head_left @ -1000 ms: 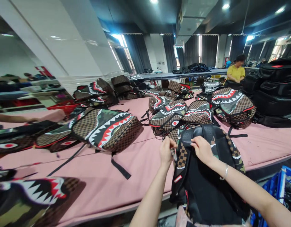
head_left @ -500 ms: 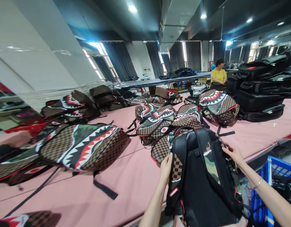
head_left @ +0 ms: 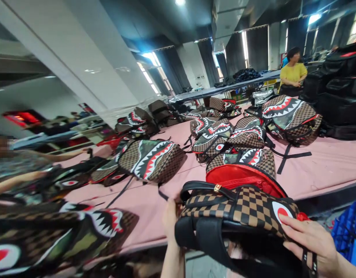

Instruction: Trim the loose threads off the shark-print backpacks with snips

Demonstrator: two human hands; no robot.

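Note:
A brown checkered backpack (head_left: 241, 206) with black straps and a red-and-white eye patch is held between my two hands at the table's near edge. Its top faces up, and the black straps hang toward me. My left hand (head_left: 172, 216) grips its left end beside the black top handle; the fingers are partly hidden. My right hand (head_left: 311, 239) is closed around the right side below the eye patch. Just behind it, an open red-lined bag (head_left: 244, 173) shows its red interior.
Shark-mouth backpacks (head_left: 154, 160) lie across the pink table (head_left: 328, 166). Black bags (head_left: 339, 96) are stacked at right above a blue crate (head_left: 350, 231). A person in yellow (head_left: 293, 75) is behind; another person's arm (head_left: 21, 181) reaches in at left.
The backpack in my hands has tipped from straps facing up to its top facing up. My view has turned left, bringing the other person at left further into sight.

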